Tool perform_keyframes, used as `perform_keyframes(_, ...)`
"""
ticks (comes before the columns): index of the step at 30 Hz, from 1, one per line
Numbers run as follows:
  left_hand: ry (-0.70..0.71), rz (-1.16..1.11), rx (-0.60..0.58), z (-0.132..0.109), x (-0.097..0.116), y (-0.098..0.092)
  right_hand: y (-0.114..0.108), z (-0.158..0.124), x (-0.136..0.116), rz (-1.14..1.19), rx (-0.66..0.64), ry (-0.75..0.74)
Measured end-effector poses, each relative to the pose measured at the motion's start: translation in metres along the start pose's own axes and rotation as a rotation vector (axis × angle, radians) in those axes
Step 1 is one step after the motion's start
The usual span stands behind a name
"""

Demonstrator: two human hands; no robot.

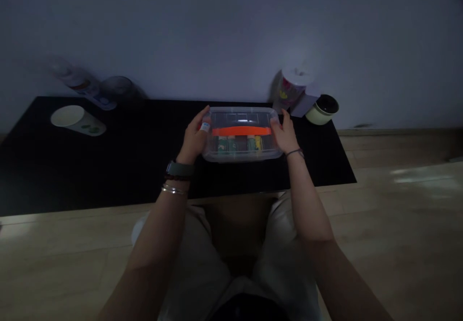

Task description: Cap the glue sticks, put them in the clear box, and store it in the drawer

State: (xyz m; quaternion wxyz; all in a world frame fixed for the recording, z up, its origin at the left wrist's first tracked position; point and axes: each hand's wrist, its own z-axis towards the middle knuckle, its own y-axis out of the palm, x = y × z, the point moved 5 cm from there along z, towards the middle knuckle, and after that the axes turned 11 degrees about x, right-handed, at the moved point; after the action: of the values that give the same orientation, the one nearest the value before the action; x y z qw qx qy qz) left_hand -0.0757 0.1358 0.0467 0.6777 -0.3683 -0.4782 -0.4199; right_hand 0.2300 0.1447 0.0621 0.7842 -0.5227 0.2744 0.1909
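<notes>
A clear plastic storage box (242,154) with an orange handle (241,131) across its lid is between my hands, over the black table. My left hand (195,137) grips its left end, and my right hand (285,132) grips its right end. The lid is on. Through the plastic I see several small green and yellow tubes or bottles (232,143), too dim to name exactly. Whether the box rests on the table or is slightly raised I cannot tell.
On the black table (119,167), a paper cup (81,121), a clear bottle (81,86) and a dark round object (121,89) stand to the left. At right are a patterned cup with a white lid (292,87) and a cream jar (321,110). A wall rises behind.
</notes>
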Motion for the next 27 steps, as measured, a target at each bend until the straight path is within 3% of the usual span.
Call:
perform_keyframes(5, -0.035, -0.021, -0.011, -0.001, -0.003, -0.001, -0.014, -0.006, -0.013, 0.014, 0.188, -0.096)
perform_keyframes(8, -0.04, -0.034, -0.023, -0.001, -0.004, -0.001, -0.017, -0.006, -0.014, 0.032, 0.235, -0.109)
perform_keyframes(15, -0.064, 0.035, -0.011, -0.002, -0.002, -0.002, -0.016, -0.006, -0.009, 0.02, 0.203, 0.009)
perform_keyframes(27, -0.039, 0.028, 0.009, 0.0, -0.003, -0.002, -0.027, -0.012, -0.036, -0.168, 0.16, -0.059)
